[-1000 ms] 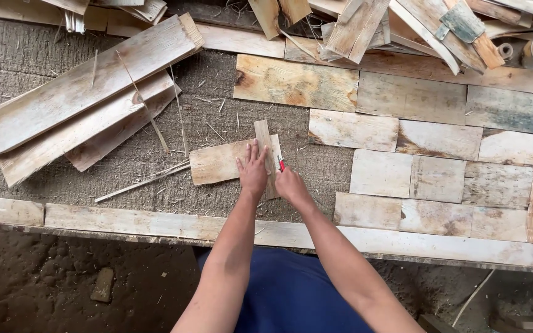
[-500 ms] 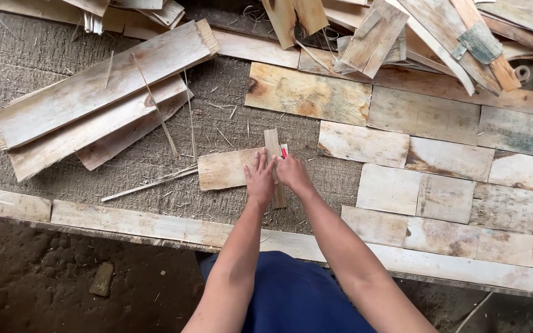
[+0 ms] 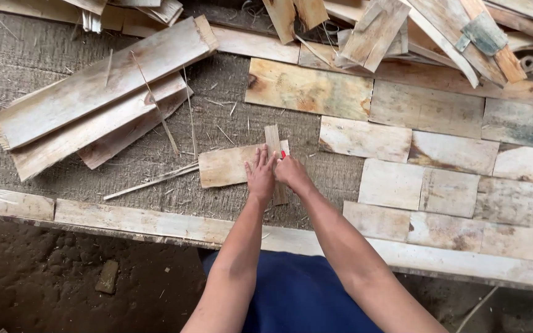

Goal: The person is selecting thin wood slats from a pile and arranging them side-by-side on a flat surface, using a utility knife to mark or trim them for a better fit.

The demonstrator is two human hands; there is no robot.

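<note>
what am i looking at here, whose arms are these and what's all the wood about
This is one view from a camera worn on a person's head, looking straight down, so the two bare arms coming in from the bottom are that person's own. The left hand presses flat on a narrow wooden strip that lies across a small flat board. The right hand sits beside it, holding a small red tool, too hidden to identify. They work on a rough grey surface. Long planks are piled at the left, and flat wood pieces are laid edge to edge at the right.

no packages, labels, signs or screens seem visible
</note>
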